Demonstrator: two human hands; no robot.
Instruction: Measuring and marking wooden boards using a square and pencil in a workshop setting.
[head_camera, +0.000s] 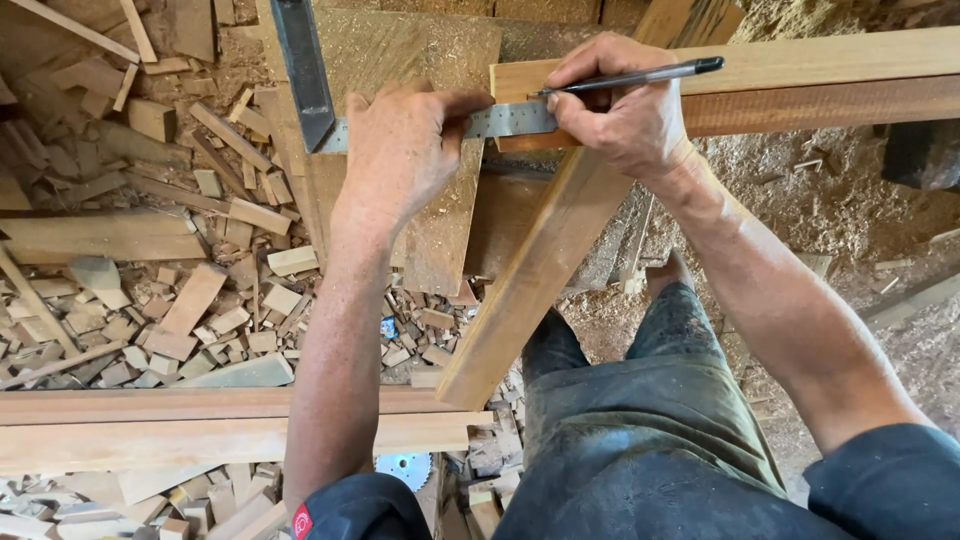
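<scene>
A workshop floor fills the frame: sawdust (850, 210) at the right, a heap of wood offcuts (150, 310) across the left, and two long boards (200, 430) lying along the lower left. The left hand (405, 150), reaching up from the bottom centre, lies palm-down with fingers spread, pressing a metal square (500, 120) (dark stock at upper left, steel blade running right) against a wooden plank (800, 75) at the upper right. The right hand (620, 115) is closed around a dark pen (640, 76), its tip touching the plank just above the blade's edge.
</scene>
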